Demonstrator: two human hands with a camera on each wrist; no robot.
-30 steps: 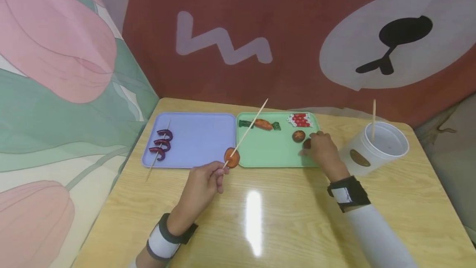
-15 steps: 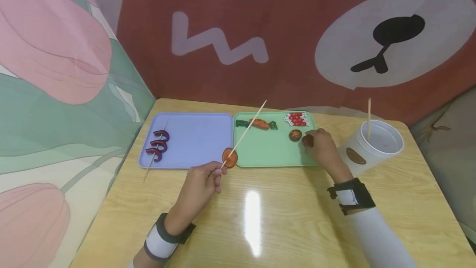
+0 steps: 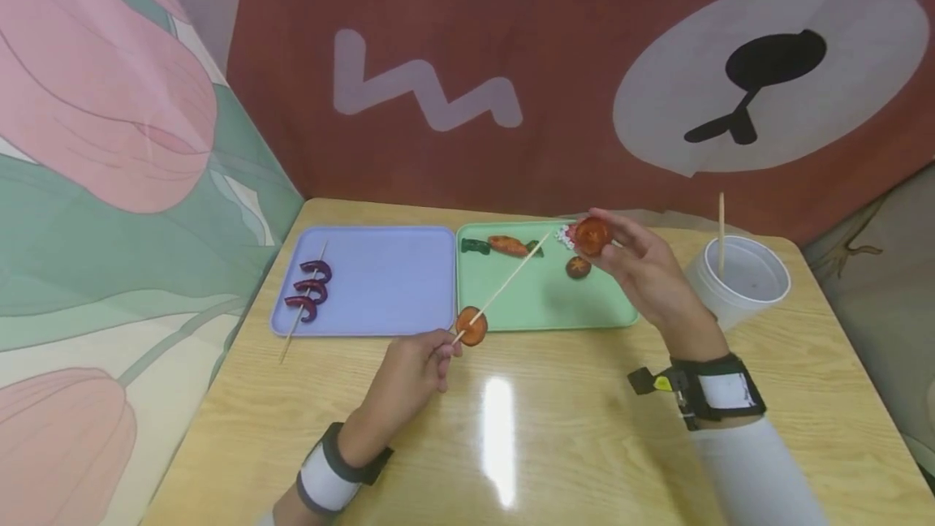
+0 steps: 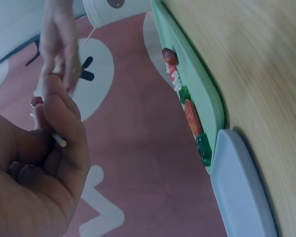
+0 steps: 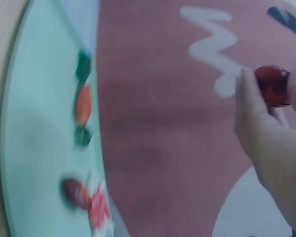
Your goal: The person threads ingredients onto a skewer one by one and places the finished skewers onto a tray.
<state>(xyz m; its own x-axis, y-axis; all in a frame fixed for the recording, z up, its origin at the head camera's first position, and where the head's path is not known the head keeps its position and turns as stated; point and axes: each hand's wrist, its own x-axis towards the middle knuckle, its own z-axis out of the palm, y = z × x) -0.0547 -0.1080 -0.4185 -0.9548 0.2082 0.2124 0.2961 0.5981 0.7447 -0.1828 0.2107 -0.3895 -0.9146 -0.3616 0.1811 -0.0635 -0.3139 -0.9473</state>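
Note:
My left hand (image 3: 412, 372) pinches a thin wooden skewer (image 3: 514, 274) near its lower end; it slants up to the right. Threaded low on it, just beyond the fingertips, is a toy mushroom (image 3: 478, 334) with an orange underside. In the left wrist view the skewer's butt end (image 4: 59, 140) pokes out between thumb and fingers. Over the right part of the green tray (image 3: 526, 295), my right hand (image 3: 653, 278) grips a second mushroom (image 3: 592, 236) between thumb and fingers, its orange underside towards me. Another mushroom (image 3: 579, 268), brown with a star mark, lies on the tray below.
On the green tray's far side lie an orange piece (image 3: 507, 245), green pieces (image 3: 476, 246) and partly hidden red-and-white pieces (image 3: 564, 235). The purple tray (image 3: 387, 282) at left bears a skewer with three purple curled pieces (image 3: 312, 289). A white cup (image 3: 738, 291) holding a stick stands right.
My right hand has lifted a mushroom off the green tray and turned its underside up. The left hand's skewer has shifted slightly right and tipped lower.

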